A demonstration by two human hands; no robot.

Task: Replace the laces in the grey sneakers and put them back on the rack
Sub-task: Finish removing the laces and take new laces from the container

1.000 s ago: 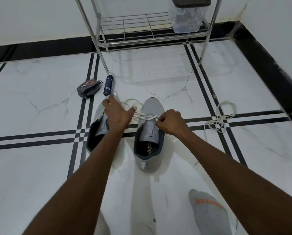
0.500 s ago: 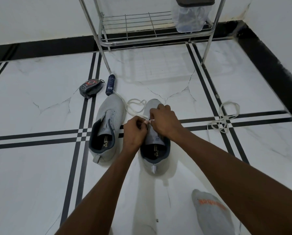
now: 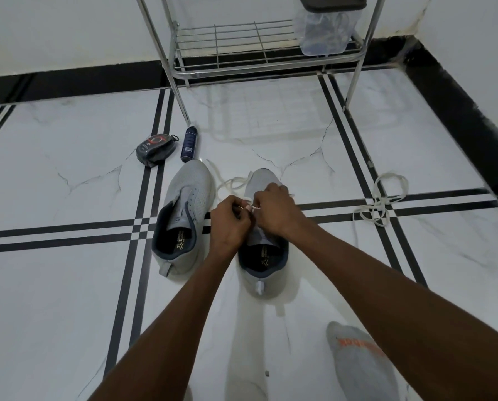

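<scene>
The floor [image 3: 54, 285] is glossy white marble-look tile crossed by paired black lines, with a black skirting band under white walls. At the left lie a dark oval shoe-polish case [image 3: 155, 150] and, just beside it, a dark blue tube [image 3: 189, 143] close to the rack's front left leg. The unlaced left grey sneaker [image 3: 184, 218] stands on the tile, toe away from the person. Beside it, the left hand [image 3: 230, 227] curls its fingers and pinches a white lace [image 3: 230, 183] over the right grey sneaker [image 3: 263, 256]; the lace's slack loops on the floor between the two toes. The right hand [image 3: 276, 215] meets it there, fingers curled, pinching the same lace at the eyelets. Behind stands a chrome wire rack [image 3: 242, 44] against the wall, a clear lidded box [image 3: 327, 30] on its lowest shelf. To the right a second white lace [image 3: 382, 201] lies tangled on the black lines, well apart from the shoes. A grey-socked foot [image 3: 357, 366] rests near the bottom edge.
</scene>
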